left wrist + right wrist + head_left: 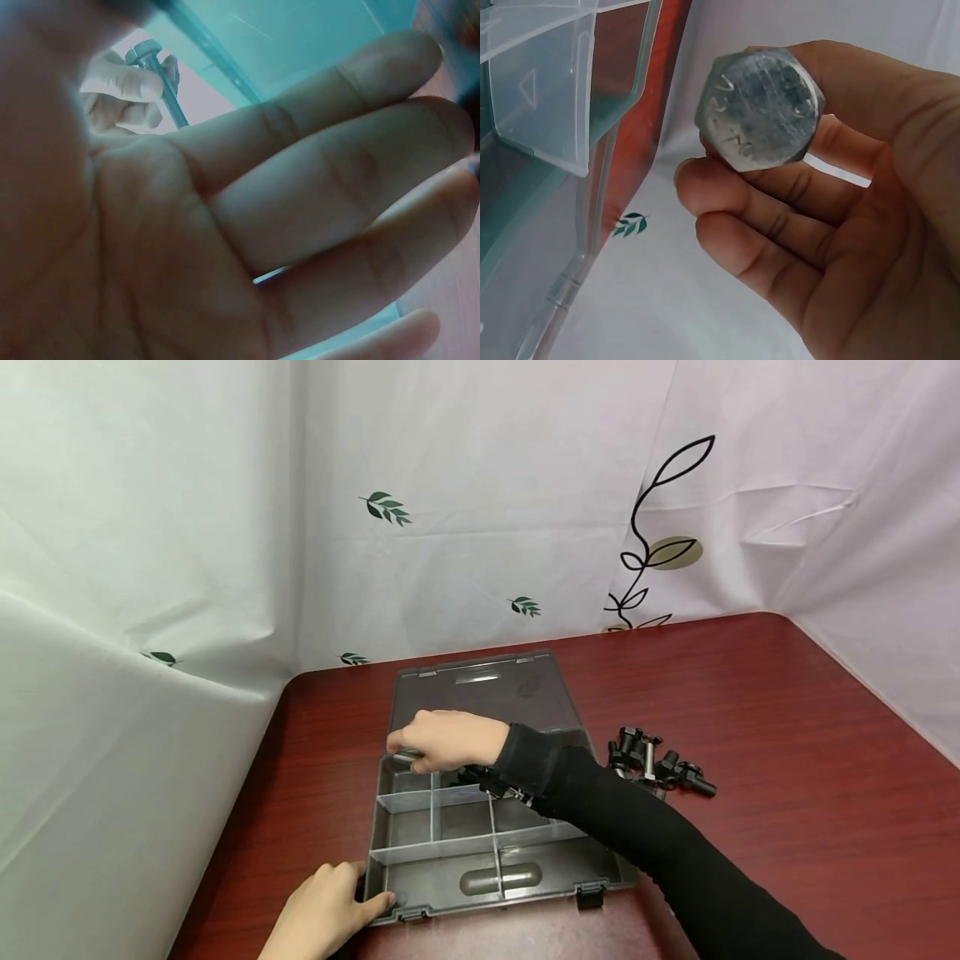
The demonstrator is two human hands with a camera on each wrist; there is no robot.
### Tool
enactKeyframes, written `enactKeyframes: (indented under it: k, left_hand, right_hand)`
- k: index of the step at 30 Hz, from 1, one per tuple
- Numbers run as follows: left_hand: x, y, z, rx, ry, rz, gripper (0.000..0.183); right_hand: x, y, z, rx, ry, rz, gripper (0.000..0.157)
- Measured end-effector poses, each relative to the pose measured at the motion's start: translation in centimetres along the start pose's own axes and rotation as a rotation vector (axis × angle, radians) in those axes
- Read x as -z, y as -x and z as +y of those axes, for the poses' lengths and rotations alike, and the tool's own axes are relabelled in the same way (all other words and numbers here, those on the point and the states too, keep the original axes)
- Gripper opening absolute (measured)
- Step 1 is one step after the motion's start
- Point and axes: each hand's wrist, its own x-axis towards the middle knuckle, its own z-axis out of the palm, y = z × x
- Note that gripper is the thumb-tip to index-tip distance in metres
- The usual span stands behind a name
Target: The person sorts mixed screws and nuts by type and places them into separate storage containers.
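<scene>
My right hand (pixel 448 739) pinches a silver hex bolt (pixel 759 109) above the far left compartment of a grey plastic organizer box (pixel 442 906). In the right wrist view the bolt's head faces the camera, and its shank is hidden behind it. The left wrist view shows this bolt tilted, with the shank extending from the fingers. My left hand (pixel 318 906) holds the box's near left corner, its thumb at the front rim and its other fingers along the left side. Those fingers (pixel 337 169) look fairly straight in the left wrist view.
A pile of black and silver bolts (pixel 648 760) lies right of the box on the red-brown table (pixel 787 735). Clear dividers (pixel 442 843) split the box. Its lid (pixel 480 689) lies open toward the back, and a black latch (pixel 590 895) sticks out in front.
</scene>
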Motion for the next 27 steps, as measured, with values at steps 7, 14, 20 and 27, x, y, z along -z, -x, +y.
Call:
enactKeyframes:
  k: [7, 14, 20, 27]
  left_hand:
    - [0.0, 0.1, 0.0, -0.004, -0.004, 0.008, 0.031]
    - [0.1, 0.1, 0.1, -0.003, -0.016, 0.013, 0.031]
    - [0.0, 0.1, 0.1, -0.007, -0.016, 0.014, 0.032]
    - [0.0, 0.1, 0.1, -0.002, -0.011, 0.019, 0.031]
  right_hand:
    - [-0.3, -1.3, -0.1, 0.015, 0.034, 0.019, 0.038]
    - [-1.0, -2.5, -0.1, -0.005, 0.034, 0.001, 0.037]
    - [-1.4, -2.8, 0.0, -0.031, 0.022, -0.012, 0.038]
    - [-1.3, -2.9, 0.0, -0.032, 0.010, -0.005, 0.038]
